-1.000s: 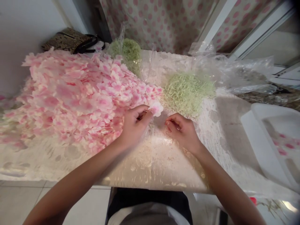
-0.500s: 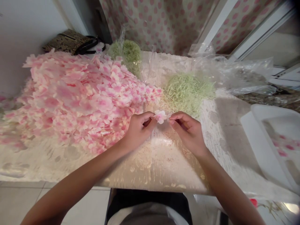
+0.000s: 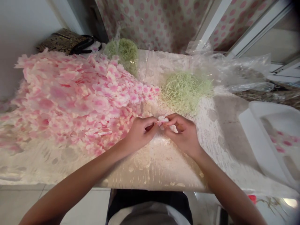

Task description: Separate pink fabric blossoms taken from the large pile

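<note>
Between my fingertips is a small pale pink artificial flower (image 3: 163, 119). My left hand (image 3: 142, 130) pinches it from the left side. My right hand (image 3: 184, 131) meets it from the right, thumb and forefinger closed at the flower. The two hands almost touch, and the fingers cover part of the flower. To the left a big heap of pink artificial flowers (image 3: 77, 93) reaches close to my left hand. Beyond my right hand lies a loose pile of pale green stems (image 3: 187, 90).
A clear bag of green strands (image 3: 127, 53) and a patterned handbag (image 3: 63, 40) are at the back left. Clear plastic bags (image 3: 234, 68) lie at the back right. On the right stands a white plastic bin (image 3: 260, 134) with pink flowers inside. The cloth-covered table's front edge (image 3: 154, 187) is close to me.
My right hand has moved left, closing the small gap to my left hand. The flower has tipped and now shows less of its face. The view has shifted slightly.
</note>
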Motion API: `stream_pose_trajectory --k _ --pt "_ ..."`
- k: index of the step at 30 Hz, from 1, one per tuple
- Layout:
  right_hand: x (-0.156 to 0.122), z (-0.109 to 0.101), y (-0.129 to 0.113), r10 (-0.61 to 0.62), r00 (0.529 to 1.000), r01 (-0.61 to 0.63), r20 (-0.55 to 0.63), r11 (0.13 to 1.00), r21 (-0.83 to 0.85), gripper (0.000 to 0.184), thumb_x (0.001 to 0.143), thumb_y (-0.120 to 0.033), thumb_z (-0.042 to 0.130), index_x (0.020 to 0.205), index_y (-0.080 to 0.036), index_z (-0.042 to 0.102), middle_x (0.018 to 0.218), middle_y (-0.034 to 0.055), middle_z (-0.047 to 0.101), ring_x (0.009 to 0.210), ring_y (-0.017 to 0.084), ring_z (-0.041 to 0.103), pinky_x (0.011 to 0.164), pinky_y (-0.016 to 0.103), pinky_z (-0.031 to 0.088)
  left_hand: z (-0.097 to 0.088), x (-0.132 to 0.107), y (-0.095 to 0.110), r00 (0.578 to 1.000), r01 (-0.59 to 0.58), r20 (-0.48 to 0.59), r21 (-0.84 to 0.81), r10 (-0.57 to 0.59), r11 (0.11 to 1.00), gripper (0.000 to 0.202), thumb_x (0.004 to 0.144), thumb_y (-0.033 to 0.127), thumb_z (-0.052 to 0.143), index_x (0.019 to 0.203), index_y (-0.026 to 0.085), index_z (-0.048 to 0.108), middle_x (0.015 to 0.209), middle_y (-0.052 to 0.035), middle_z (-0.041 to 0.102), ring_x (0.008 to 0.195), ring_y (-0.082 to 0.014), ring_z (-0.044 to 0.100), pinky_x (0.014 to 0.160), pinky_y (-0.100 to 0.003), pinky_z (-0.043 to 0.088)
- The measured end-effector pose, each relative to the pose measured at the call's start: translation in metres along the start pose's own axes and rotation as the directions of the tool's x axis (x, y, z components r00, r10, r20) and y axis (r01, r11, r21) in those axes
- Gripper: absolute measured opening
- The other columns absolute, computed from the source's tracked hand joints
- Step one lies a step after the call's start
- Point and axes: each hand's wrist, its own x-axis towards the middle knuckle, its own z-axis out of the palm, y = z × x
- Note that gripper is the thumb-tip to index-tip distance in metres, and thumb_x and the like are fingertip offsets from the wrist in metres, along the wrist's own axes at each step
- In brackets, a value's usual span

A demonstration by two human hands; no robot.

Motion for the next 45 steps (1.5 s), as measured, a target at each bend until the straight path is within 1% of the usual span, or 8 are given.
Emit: stream_pose_trajectory --k 10,16,19,25,30,34,40,45 --pt "-0.001 0.000 -0.002 0.072 0.997 -0.072 0.018 0.997 -0.039 0.012 0.073 -0.013 0.061 0.068 -0.020 0.052 0.080 -0.0002 0.061 0.072 0.013 0.059 0.064 0.026 0.045 -0.001 0.000 0.001 0.992 -0.124 0.021 0.130 0.122 0.984 0.026 0.084 0.017 0.048 0.058 0.015 0.048 0.048 0.0069 0.034 0.040 -0.0046 0.032 0.043 -0.019 0.023" --pt "0.001 -0.004 0.000 0.207 0.968 -0.219 0.144 0.973 0.075 0.016 0.079 -0.021 0.061 0.094 -0.022 0.055 0.079 -0.0013 0.062 0.067 0.011 0.055 0.059 0.024 0.042 -0.005 -0.001 -0.005 0.971 -0.239 0.072 0.258 0.228 0.936 0.018 0.085 0.017 0.047 0.086 0.016 0.065 0.049 0.0058 0.048 0.038 -0.0056 0.037 0.044 -0.019 0.028" --pt "0.001 -0.006 0.002 0.194 0.963 -0.204 0.186 0.978 0.038 0.006 0.083 -0.025 0.059 0.086 -0.020 0.059 0.076 -0.0005 0.060 0.068 0.013 0.055 0.060 0.025 0.042 -0.005 -0.001 -0.006 0.968 -0.249 0.069 0.265 0.239 0.932 0.018 0.085 0.016 0.049 0.087 0.016 0.066 0.048 0.0062 0.048 0.038 -0.0055 0.035 0.044 -0.019 0.028" --pt "0.006 -0.015 -0.001 0.108 0.985 -0.118 0.135 0.991 0.065 0.005 0.083 -0.025 0.060 0.081 -0.020 0.059 0.078 0.0006 0.058 0.074 0.015 0.057 0.067 0.028 0.045 0.000 0.002 0.001 0.999 0.017 -0.033 -0.005 -0.017 1.000 0.021 0.088 0.026 0.047 0.074 0.016 0.059 0.052 0.0057 0.042 0.045 -0.0068 0.036 0.044 -0.019 0.027" --pt "0.008 -0.021 -0.008 -0.019 0.907 -0.135 0.422 0.933 0.333 0.005 0.081 -0.019 0.064 0.084 -0.023 0.063 0.100 0.0032 0.062 0.098 0.017 0.059 0.083 0.033 0.047 0.000 0.008 0.002 0.951 0.198 -0.178 -0.273 -0.251 0.941 0.018 0.089 0.027 0.045 0.078 0.017 0.057 0.058 0.0038 0.043 0.051 -0.0089 0.038 0.047 -0.021 0.030" --pt "0.002 -0.011 -0.009 -0.054 0.828 -0.228 0.558 0.877 0.422 0.009 0.082 -0.018 0.063 0.089 -0.023 0.065 0.112 0.0049 0.064 0.104 0.018 0.060 0.090 0.037 0.048 0.001 0.009 0.002 0.930 0.252 -0.169 -0.351 -0.326 0.902 0.015 0.086 0.023 0.046 0.077 0.018 0.057 0.051 0.0055 0.035 0.046 -0.0091 0.034 0.044 -0.022 0.027" --pt "-0.001 -0.005 -0.010 -0.037 0.855 -0.271 0.518 0.819 0.505 0.006 0.081 -0.019 0.064 0.087 -0.022 0.065 0.108 0.0050 0.065 0.101 0.018 0.062 0.091 0.039 0.049 0.002 0.005 0.009 0.930 0.274 -0.130 -0.380 -0.344 0.883 0.018 0.087 0.028 0.047 0.077 0.017 0.057 0.051 0.0050 0.037 0.046 -0.0092 0.035 0.043 -0.022 0.027" --pt "-0.001 -0.005 -0.010 -0.054 0.831 -0.294 0.553 0.802 0.520 0.006 0.080 -0.021 0.065 0.086 -0.022 0.065 0.110 0.0057 0.064 0.105 0.020 0.060 0.094 0.042 0.046 0.002 0.004 0.008 0.922 0.289 -0.113 -0.437 -0.371 0.852 0.019 0.086 0.032 0.049 0.078 0.017 0.057 0.049 0.0059 0.036 0.041 -0.0080 0.032 0.039 -0.021 0.024"
